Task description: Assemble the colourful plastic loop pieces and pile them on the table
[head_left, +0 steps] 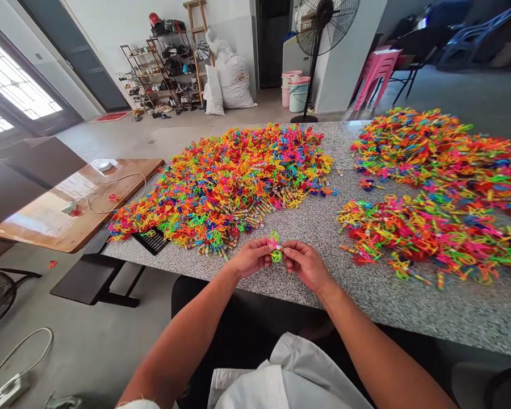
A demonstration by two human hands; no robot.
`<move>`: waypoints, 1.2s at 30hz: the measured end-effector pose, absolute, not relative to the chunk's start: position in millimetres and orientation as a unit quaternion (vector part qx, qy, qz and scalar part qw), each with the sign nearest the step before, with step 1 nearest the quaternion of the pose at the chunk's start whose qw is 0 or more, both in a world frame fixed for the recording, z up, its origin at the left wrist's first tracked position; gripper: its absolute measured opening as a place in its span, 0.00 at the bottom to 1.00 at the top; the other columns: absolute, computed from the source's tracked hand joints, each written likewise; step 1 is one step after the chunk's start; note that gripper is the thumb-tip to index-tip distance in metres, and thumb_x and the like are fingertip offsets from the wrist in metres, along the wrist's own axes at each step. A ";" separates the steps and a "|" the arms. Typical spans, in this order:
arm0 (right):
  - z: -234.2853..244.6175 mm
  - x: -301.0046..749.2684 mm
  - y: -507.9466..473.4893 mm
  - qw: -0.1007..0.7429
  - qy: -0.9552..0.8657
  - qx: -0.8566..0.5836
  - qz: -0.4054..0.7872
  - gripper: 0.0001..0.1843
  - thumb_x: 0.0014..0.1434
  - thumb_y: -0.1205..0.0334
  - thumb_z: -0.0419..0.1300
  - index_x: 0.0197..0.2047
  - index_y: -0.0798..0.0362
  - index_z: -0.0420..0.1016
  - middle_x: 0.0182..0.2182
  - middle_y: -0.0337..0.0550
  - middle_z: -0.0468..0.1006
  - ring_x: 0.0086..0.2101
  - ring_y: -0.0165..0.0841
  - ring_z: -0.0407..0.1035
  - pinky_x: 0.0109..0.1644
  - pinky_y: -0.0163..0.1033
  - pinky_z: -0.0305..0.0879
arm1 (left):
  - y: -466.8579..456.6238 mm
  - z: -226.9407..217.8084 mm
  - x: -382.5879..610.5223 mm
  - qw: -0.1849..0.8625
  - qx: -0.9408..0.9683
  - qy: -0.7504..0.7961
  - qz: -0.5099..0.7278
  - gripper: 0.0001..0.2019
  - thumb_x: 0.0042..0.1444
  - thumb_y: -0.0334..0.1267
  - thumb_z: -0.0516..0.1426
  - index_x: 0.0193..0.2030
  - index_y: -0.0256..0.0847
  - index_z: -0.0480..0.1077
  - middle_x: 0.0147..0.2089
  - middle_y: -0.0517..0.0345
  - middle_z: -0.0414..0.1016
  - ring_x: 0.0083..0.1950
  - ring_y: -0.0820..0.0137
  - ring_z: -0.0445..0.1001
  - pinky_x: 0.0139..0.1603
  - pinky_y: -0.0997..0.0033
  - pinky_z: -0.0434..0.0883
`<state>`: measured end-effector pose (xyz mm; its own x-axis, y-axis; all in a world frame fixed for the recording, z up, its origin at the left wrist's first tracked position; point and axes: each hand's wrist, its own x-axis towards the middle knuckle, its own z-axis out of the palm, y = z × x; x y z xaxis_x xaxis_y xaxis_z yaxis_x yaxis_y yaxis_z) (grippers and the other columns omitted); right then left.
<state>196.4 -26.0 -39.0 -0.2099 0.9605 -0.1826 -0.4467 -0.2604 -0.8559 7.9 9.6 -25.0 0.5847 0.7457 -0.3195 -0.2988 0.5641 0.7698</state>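
No legible text. The bulging white sack (235, 84) in the background is carrying a reddish-brown print (241, 76) on its front; the marking is showing too small and blurred for any letters or numbers to be read.

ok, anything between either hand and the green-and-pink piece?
Nothing visible. The left hand pinches the green-and-pink piece from one side; the right hand is at its other side, exact grip too small to tell. The large multicoloured pile lies beyond both hands, not between.

Left grip (251, 258) and right grip (306, 264) hold a green-and-pink piece (274, 245); colourful heaps (238, 176) lie nearby.
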 end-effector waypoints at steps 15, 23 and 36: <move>-25.1 216.6 -47.9 0.469 -0.528 -0.493 0.507 0.09 0.60 0.53 0.64 0.41 0.49 0.78 0.21 0.33 0.73 0.22 0.31 0.70 0.30 0.36 0.67 | -7.0 -6.0 25.7 0.519 0.675 0.453 0.265 0.19 0.62 0.54 0.56 0.31 0.39 0.68 0.26 0.60 0.70 0.30 0.71 0.67 0.34 0.71 0.63; -48.9 258.4 -41.7 0.442 -0.468 -0.602 0.472 0.09 0.54 0.56 0.68 0.35 0.51 0.78 0.16 0.31 0.70 0.18 0.29 0.66 0.23 0.33 0.59 | 1.8 -44.8 41.7 0.564 0.675 0.440 0.179 0.26 0.55 0.63 0.56 0.44 0.41 0.73 0.38 0.54 0.79 0.36 0.63 0.76 0.35 0.65 0.73; -18.0 347.8 12.0 0.572 -0.356 -0.671 0.310 0.20 0.56 0.41 0.59 0.35 0.50 0.76 0.25 0.41 0.78 0.23 0.36 0.71 0.25 0.38 0.67 | 66.0 -34.3 0.4 0.058 0.797 0.588 0.126 0.24 0.63 0.45 0.52 0.62 0.36 0.68 0.66 0.36 0.68 0.66 0.48 0.69 0.65 0.48 0.66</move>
